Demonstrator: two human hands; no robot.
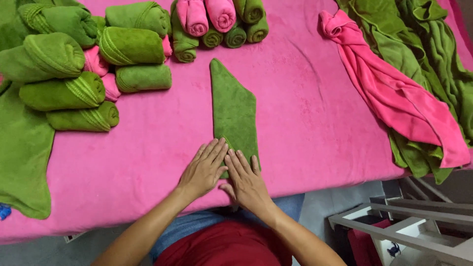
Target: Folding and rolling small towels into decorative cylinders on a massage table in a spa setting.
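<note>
We have both hands flat on the near end of the folded green towel (pixel 233 111), the left hand (pixel 203 170) and right hand (pixel 247 183) side by side, fingers spread, each grip released and merely pressing. We judge the fold is done and rolling is about to start; that calls for curling the near edge tightly and evenly. The towel lies mid-surface on the pink cover (pixel 305 118), a long tapered strip pointing away, plush and smooth.

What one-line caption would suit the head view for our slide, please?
Both hands, left and right, press the near end of a folded green towel on a pink-covered table.
</note>
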